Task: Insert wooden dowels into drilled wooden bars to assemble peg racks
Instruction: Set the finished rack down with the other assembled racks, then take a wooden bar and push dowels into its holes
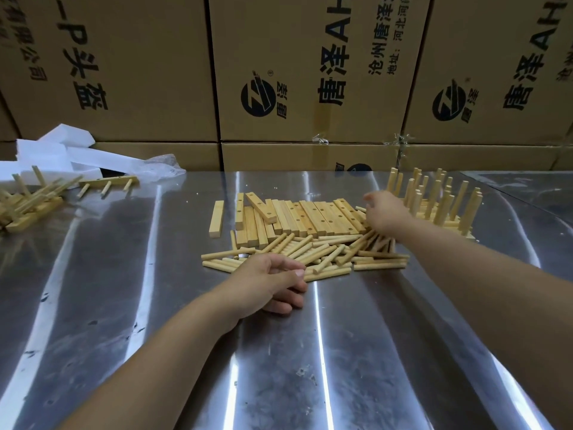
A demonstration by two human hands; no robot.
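Your left hand (273,283) rests on the shiny metal table (310,361), at the near left edge of the loose dowels (313,254). Its fingers are curled inward with the thumb laid across them; no dowel shows in the grip, but the palm side is hidden, so you cannot tell whether it holds one. Your right hand (384,212) is stretched out over the right end of the drilled bars (313,218), back of the hand up and motion-blurred. Its fingers point down toward the bars and dowels, and its grip cannot be read. The bars lie side by side in a rough row just behind the dowel heap, holes facing up, with one bar lying slantwise on top at the left. A single bar (216,218) lies a little apart to the left of the row. Finished racks with upright pegs (440,203) stand just beyond your right hand. More finished racks (28,200) are heaped at the far left edge, with one three-peg rack (108,183) lying beside them. White foam pieces (62,150) lie behind that heap. Printed cardboard boxes (155,72) are stacked along the back of the table.
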